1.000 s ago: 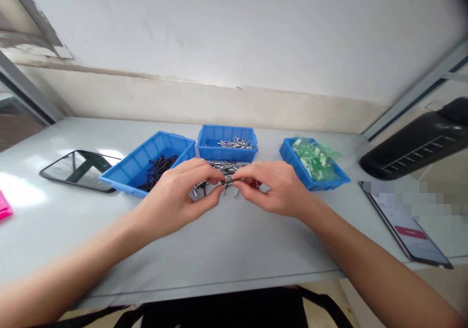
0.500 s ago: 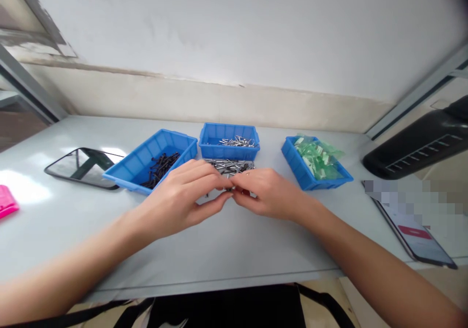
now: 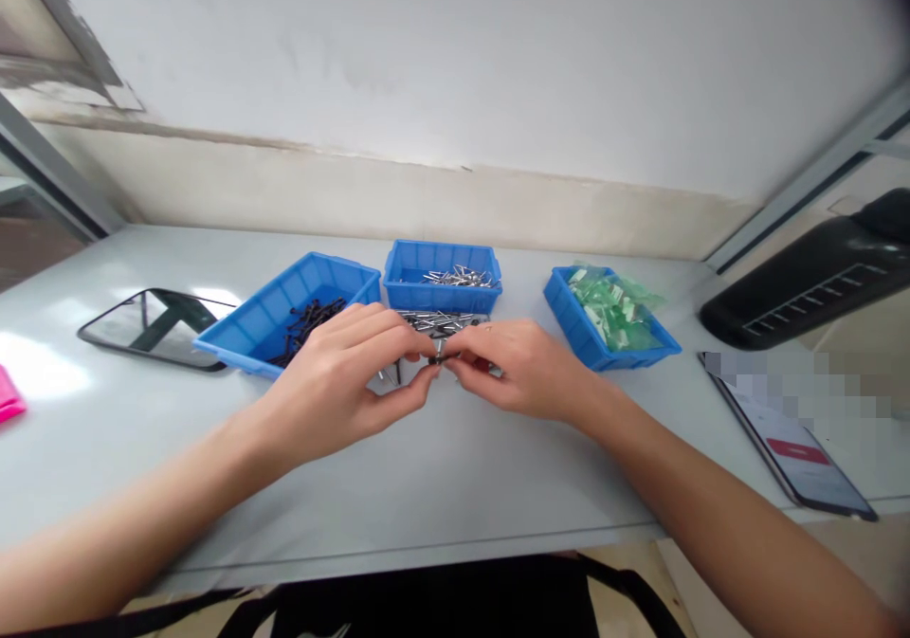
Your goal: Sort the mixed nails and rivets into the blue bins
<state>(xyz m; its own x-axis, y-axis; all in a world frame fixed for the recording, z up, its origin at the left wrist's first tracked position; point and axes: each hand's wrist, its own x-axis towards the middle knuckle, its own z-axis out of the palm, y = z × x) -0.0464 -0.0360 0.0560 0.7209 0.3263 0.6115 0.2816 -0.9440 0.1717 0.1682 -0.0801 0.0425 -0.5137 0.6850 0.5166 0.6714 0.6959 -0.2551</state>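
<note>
My left hand [image 3: 355, 368] and my right hand [image 3: 522, 373] meet over the middle of the table, both closed in a pinch. Between their fingertips is a small dark piece [image 3: 439, 360] with a silver shaft standing up from it; its exact kind is too small to make out. Just behind the fingers lies a pile of thin silver metal pins [image 3: 445, 321], partly covered by my hands. Black screw-like pieces [image 3: 313, 320] fill part of the left blue bin [image 3: 284, 287], near my left knuckles. More thin silver pins [image 3: 462, 277] lie in the middle blue bin [image 3: 405, 295].
To the right, a blue bin [image 3: 575, 320] holds green plastic packets [image 3: 615, 306]. A black bottle [image 3: 803, 273] and a phone [image 3: 789, 439] lie farther right. At left are a black-rimmed glassy panel [image 3: 156, 330] and a pink object [image 3: 9, 396]. A wall rises behind the table.
Both hands have shifted slightly left in the picture, and the fingertips have parted a little, so the dark piece and silver shaft show more clearly. The whole view has also slid slightly.
</note>
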